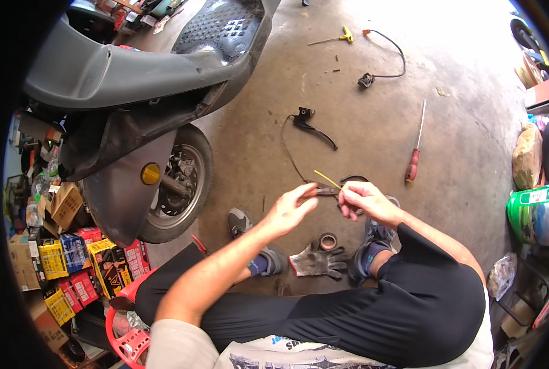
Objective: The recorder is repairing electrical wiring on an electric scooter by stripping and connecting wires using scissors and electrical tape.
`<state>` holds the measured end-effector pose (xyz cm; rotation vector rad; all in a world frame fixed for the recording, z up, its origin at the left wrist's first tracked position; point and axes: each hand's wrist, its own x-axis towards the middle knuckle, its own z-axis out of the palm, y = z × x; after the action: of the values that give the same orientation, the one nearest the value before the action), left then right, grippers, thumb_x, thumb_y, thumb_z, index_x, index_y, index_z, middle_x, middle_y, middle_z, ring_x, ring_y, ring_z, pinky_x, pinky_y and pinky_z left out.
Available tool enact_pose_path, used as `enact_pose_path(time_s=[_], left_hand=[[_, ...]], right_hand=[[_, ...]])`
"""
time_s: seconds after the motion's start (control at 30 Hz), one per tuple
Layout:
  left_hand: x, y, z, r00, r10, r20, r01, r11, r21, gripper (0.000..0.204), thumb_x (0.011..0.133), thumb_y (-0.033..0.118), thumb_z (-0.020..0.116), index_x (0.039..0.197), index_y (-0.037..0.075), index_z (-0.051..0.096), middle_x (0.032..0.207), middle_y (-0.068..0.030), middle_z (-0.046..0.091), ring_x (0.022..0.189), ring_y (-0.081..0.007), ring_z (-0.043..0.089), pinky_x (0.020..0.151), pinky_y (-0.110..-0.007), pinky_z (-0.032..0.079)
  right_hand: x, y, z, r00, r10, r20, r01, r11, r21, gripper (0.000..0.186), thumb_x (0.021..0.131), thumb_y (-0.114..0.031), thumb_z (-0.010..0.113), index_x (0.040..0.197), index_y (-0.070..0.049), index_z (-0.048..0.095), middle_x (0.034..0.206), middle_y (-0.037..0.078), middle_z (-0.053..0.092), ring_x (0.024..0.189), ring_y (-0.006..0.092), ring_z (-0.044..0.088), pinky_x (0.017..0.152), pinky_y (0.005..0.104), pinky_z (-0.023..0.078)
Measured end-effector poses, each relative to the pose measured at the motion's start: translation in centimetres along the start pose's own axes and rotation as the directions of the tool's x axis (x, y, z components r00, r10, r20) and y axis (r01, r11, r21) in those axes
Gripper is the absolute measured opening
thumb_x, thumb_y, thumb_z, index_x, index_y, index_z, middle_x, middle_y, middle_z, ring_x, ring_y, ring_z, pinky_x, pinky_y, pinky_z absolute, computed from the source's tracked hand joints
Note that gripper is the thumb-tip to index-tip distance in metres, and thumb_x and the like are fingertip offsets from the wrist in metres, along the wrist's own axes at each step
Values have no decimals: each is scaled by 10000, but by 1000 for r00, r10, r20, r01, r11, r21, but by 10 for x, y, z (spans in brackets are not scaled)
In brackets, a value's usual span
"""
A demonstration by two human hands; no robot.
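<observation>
A thin yellow wire (327, 178) slants up and left from my right hand (365, 202), whose thumb and finger are pinched on its lower end. My left hand (294, 208) is beside it, fingers stretched out and apart, with nothing seen in them. Scissors (327, 191) with dark handles show between and behind my hands; whether they lie on the floor or touch a hand, I cannot tell. Beyond my hands a black brake lever (314, 128) lies on the concrete, its thin dark cable (290, 154) curving down toward my left fingertips.
On the floor are a red-handled screwdriver (413, 163), a yellow T-handle tool (346, 35), a black cabled switch part (367, 80), a grey glove (317, 261) and a tape roll (328, 240). A scooter (145, 80) stands left, above stacked boxes (77, 258). A green-lidded container (536, 212) is at right.
</observation>
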<state>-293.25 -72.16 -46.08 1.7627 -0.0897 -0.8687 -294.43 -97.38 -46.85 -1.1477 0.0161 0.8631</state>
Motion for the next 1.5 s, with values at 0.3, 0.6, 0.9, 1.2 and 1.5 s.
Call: enact_pose_path(time_s=[0.3,0.6,0.9,1.2,1.5], left_hand=[[38,1,42,936,-141,-323,-67,829,-555,245,981,186,533,1086,-20,613,797,-43,611,662,-113,603,690,-269,553],[23,-38,35,926,-239,-294,106,909,-404,163,952,160,575,996,3,566,764,-26,580,560,-44,487,474,-190,406],[21,-48,33,919,-227,-323,75,904,-422,146,940,109,568,1029,-7,562,819,-53,604,618,-78,560,493,-183,402],[19,-30,24,888,-256,-382,47,877,-479,126,919,130,594,990,38,546,799,-37,614,620,-76,572,508,-201,413],[25,-35,19,863,-256,-436,5,866,-499,181,908,169,614,1026,42,565,704,23,531,513,-21,413,389,-175,270]], right_hand=[[30,46,-21,920,-353,-169,78,589,-805,216,875,-184,584,977,2,626,867,129,666,830,274,649,758,377,519],[42,115,-49,888,-440,-134,-187,-80,-979,368,652,-70,649,995,4,541,995,175,545,951,315,552,787,396,471],[36,97,-44,910,-297,-288,-269,104,-958,270,695,-97,628,932,7,551,879,200,607,873,343,614,785,425,491],[22,76,-29,914,-5,-406,-93,971,-221,372,908,-336,617,1083,-18,535,965,36,602,840,121,543,768,275,458],[21,46,1,972,47,-231,-213,596,-774,394,868,-348,586,1022,0,481,923,236,609,903,430,598,770,470,466]])
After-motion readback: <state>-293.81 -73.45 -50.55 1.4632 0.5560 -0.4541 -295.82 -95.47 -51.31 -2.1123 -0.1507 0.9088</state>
